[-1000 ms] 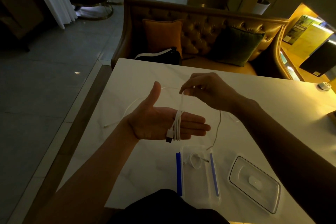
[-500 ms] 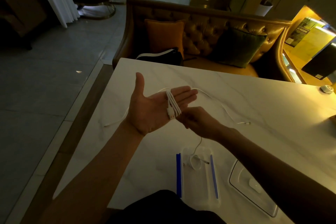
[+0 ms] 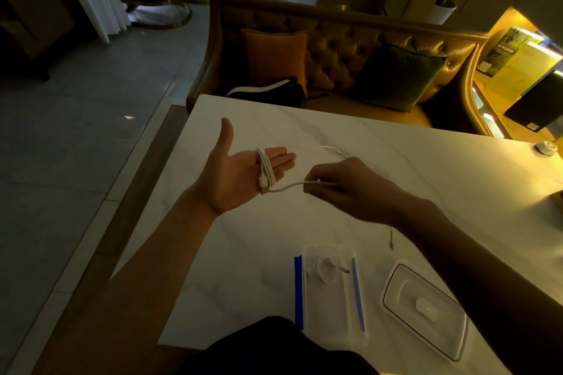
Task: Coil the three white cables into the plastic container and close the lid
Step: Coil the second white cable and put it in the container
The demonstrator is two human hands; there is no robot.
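Container: I see the clear plastic container [image 3: 332,316] nearest me on the bench [image 3: 426,161], uncovered, with a blue strip along each long side.
Inside: one coiled cable [image 3: 324,272], I think; the light is dim.
Lid: the lid [image 3: 425,310] lies flat just right of the container.
Right hand: the right hand [image 3: 344,186] pinches the loose strand of the white cable [image 3: 266,172].
Left hand: the left hand [image 3: 240,173] is flat, palm up, thumb raised; the white cable is wound in several turns round its fingers.
Beyond: a tufted sofa [image 3: 335,49] past the bench.
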